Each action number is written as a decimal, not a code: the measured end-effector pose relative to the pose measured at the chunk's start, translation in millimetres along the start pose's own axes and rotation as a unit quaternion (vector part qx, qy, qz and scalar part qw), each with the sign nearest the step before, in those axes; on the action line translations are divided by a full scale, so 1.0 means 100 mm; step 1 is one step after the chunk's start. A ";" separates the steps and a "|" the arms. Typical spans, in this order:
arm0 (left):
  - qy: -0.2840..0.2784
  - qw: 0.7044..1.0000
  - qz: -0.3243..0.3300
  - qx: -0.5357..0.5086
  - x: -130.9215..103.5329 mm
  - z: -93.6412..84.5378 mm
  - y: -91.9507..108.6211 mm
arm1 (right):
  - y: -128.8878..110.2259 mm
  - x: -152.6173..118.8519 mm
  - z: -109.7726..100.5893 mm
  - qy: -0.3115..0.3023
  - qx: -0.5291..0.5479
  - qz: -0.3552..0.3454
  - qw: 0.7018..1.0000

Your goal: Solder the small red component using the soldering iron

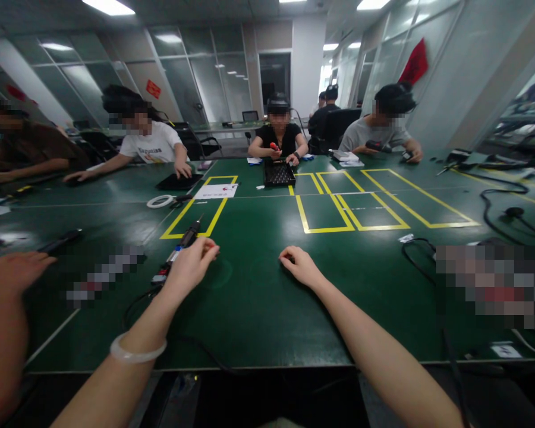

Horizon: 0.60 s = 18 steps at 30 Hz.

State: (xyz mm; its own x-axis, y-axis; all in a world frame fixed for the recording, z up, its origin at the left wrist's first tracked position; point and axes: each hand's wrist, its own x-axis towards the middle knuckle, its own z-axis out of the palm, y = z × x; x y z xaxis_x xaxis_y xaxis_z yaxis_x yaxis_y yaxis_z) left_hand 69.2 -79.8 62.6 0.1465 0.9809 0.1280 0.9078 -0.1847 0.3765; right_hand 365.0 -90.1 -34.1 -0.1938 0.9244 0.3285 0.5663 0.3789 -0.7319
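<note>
My left hand (194,261) is over the green table with its fingers loosely curled, and nothing shows in them. Just beside it lies an electric screwdriver (188,233) with a dark body and a thin bit pointing away from me; my hand and wrist overlap part of it. Whether they touch I cannot tell. A pale bangle (138,351) circles my left wrist. My right hand (302,266) rests on the bare tabletop, fingers curled inward, with no object visible in it.
Yellow tape rectangles (330,230) mark the green table (249,321). A paper sheet (216,191) and a white cable coil (160,201) lie ahead. Black cables (417,261) run at right. A co-worker's hand (18,270) is close on my left. Opposite, a person works over a black tray (279,175).
</note>
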 end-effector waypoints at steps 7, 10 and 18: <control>-0.118 0.934 0.132 -0.310 0.27 0.61 0.72 | 0.01 0.02 0.06 -0.040 0.208 0.025 0.977; -0.124 0.910 0.107 -0.382 0.28 0.82 0.74 | 0.03 0.03 0.08 -0.038 0.265 0.023 0.963; -0.163 0.879 0.052 -0.446 0.19 1.01 0.67 | -0.09 0.00 0.07 -0.046 0.244 0.000 0.969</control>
State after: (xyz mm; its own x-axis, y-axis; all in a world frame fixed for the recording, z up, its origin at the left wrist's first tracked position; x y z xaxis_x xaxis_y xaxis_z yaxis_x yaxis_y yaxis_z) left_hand 172.4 -67.1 -2.7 0.4481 0.8939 -0.0104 0.2354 -0.1067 0.9660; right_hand 354.0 -93.0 -31.8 -0.2769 0.9159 0.2906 0.1237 0.3339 -0.9345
